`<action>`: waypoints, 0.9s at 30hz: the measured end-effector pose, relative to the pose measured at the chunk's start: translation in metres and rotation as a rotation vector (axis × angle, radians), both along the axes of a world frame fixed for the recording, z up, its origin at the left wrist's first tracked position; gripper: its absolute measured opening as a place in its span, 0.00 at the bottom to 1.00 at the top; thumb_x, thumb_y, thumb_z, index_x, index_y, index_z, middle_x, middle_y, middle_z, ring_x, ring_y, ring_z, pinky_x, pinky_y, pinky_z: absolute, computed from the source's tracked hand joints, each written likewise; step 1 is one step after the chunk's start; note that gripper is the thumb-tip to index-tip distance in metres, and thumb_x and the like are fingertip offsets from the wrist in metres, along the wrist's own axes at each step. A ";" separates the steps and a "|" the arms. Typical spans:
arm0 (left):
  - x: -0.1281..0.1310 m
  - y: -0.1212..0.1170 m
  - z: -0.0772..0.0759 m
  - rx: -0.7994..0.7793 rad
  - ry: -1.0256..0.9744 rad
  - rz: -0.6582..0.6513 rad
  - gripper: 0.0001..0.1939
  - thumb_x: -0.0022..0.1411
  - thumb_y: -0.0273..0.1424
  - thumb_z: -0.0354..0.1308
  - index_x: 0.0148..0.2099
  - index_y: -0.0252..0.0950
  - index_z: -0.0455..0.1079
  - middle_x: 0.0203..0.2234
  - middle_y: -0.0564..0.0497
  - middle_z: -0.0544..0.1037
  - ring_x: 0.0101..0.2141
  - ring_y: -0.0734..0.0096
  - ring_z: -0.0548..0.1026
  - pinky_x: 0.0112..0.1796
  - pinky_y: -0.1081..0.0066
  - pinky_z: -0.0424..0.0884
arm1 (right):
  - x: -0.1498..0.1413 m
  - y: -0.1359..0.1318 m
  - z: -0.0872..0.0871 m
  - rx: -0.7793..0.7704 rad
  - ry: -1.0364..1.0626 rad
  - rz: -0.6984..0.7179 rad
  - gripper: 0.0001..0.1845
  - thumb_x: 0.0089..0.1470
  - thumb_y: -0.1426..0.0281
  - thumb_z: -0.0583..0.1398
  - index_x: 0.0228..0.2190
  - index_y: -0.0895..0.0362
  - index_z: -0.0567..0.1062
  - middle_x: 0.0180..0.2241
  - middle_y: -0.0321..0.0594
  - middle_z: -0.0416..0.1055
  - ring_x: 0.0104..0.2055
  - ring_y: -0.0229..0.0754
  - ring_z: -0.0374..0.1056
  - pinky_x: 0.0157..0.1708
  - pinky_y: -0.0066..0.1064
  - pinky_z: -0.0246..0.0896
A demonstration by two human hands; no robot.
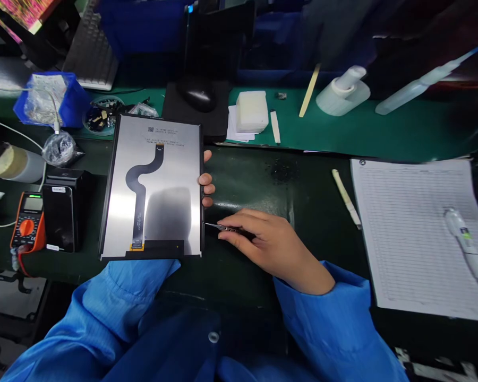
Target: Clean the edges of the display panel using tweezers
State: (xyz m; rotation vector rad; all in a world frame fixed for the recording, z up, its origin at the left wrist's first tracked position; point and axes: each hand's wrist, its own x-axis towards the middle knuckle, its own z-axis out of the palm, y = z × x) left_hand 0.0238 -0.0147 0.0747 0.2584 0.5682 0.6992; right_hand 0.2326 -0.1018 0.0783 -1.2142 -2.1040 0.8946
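A tablet display panel (179, 175), silver-backed with a winding black flex cable (138, 212), is held up from beneath by my left hand (207, 183). Only the fingertips of that hand show, curled round the panel's right edge; the palm is hidden behind it. Between thumb and fingers, my right hand (266, 236) pinches slim metal tweezers (225, 228). Their tip meets the panel's right edge near the lower corner. Whether the tip grips anything there is too small to tell.
Left of the panel are an orange multimeter (27, 223) and a stack of black phones (59, 215). A black mouse (197, 94), white sponge block (252, 111) and pump bottle (342, 91) stand at the back. Lined sheets (406, 233) with a white pen (466, 244) lie right.
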 end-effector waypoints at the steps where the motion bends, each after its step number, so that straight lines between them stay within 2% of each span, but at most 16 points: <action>1: -0.001 0.000 -0.002 0.013 -0.013 -0.006 0.33 0.71 0.47 0.25 0.65 0.40 0.59 0.27 0.50 0.67 0.29 0.69 0.71 0.28 0.69 0.68 | 0.000 0.000 0.000 0.017 -0.005 0.017 0.09 0.65 0.67 0.59 0.42 0.55 0.79 0.36 0.39 0.79 0.34 0.40 0.75 0.33 0.30 0.70; 6: -0.003 -0.002 -0.014 0.067 -0.121 -0.004 0.30 0.71 0.48 0.31 0.58 0.39 0.66 0.30 0.50 0.69 0.31 0.70 0.72 0.30 0.70 0.70 | 0.001 0.001 0.000 0.033 -0.027 0.039 0.12 0.67 0.69 0.56 0.43 0.56 0.79 0.34 0.39 0.79 0.33 0.39 0.75 0.32 0.30 0.69; 8: -0.002 -0.002 -0.015 0.061 -0.124 0.006 0.32 0.71 0.49 0.29 0.60 0.39 0.65 0.29 0.49 0.68 0.31 0.70 0.71 0.30 0.70 0.70 | 0.000 0.000 0.000 -0.007 -0.023 -0.003 0.10 0.65 0.67 0.59 0.44 0.56 0.78 0.32 0.37 0.79 0.31 0.39 0.75 0.30 0.29 0.69; 11: -0.001 -0.004 -0.013 0.039 -0.073 0.032 0.33 0.70 0.49 0.29 0.63 0.39 0.62 0.28 0.50 0.68 0.30 0.70 0.70 0.29 0.71 0.68 | -0.001 0.000 0.001 -0.046 -0.013 -0.032 0.08 0.62 0.66 0.62 0.42 0.54 0.78 0.32 0.35 0.79 0.31 0.39 0.75 0.30 0.29 0.69; 14: -0.001 -0.005 -0.010 0.039 -0.104 0.037 0.31 0.70 0.49 0.32 0.60 0.39 0.65 0.28 0.49 0.69 0.31 0.69 0.71 0.30 0.70 0.67 | 0.000 0.001 0.001 -0.002 -0.004 0.017 0.09 0.65 0.69 0.59 0.41 0.54 0.79 0.36 0.38 0.80 0.34 0.40 0.76 0.34 0.31 0.71; 17: -0.002 -0.004 -0.009 0.017 -0.128 0.013 0.32 0.70 0.50 0.30 0.59 0.39 0.66 0.29 0.48 0.70 0.31 0.67 0.72 0.30 0.67 0.68 | 0.001 0.001 0.001 0.010 -0.014 0.035 0.11 0.66 0.69 0.56 0.42 0.54 0.80 0.36 0.39 0.80 0.34 0.41 0.75 0.34 0.32 0.71; 22: 0.001 -0.003 -0.008 0.019 -0.057 0.043 0.31 0.70 0.49 0.29 0.57 0.40 0.66 0.27 0.50 0.69 0.29 0.69 0.71 0.28 0.70 0.66 | -0.001 0.000 0.002 -0.046 -0.006 -0.025 0.08 0.62 0.67 0.62 0.42 0.55 0.79 0.33 0.37 0.80 0.32 0.40 0.76 0.32 0.31 0.72; 27: 0.002 -0.004 -0.007 0.036 -0.103 0.023 0.33 0.71 0.49 0.27 0.53 0.37 0.68 0.27 0.50 0.69 0.29 0.69 0.72 0.28 0.70 0.68 | 0.000 0.002 0.001 0.002 -0.010 0.035 0.10 0.65 0.69 0.58 0.42 0.54 0.80 0.37 0.39 0.80 0.36 0.41 0.76 0.35 0.32 0.72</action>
